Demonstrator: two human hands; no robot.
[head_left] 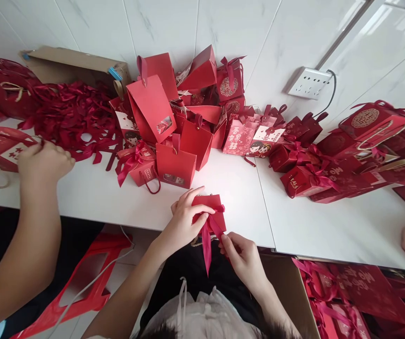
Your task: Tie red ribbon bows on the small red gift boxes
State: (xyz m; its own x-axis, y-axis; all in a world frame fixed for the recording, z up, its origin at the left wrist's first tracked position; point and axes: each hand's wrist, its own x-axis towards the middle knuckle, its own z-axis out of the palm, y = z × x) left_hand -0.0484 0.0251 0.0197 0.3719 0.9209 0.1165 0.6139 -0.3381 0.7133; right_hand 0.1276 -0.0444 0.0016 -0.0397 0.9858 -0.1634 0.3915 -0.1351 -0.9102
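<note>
A small red gift box (pixel 212 203) sits at the near edge of the white table (pixel 230 188), with a dark red ribbon (pixel 207 242) hanging down from its front. My left hand (pixel 184 221) is closed on the box, its fingers pinching the ribbon where it crosses the box. My right hand (pixel 244 256) is just below and to the right, off the table edge. Its fingers pinch the other end of the same ribbon.
Red gift bags and boxes (pixel 174 122) are heaped at the back by the tiled wall, and more red boxes (pixel 329 165) lie to the right. Loose ribbons (pixel 71 115) lie beside a cardboard box (pixel 71 66). Another person's hand (pixel 43 162) reaches in at left. A carton of red boxes (pixel 357 301) stands below right.
</note>
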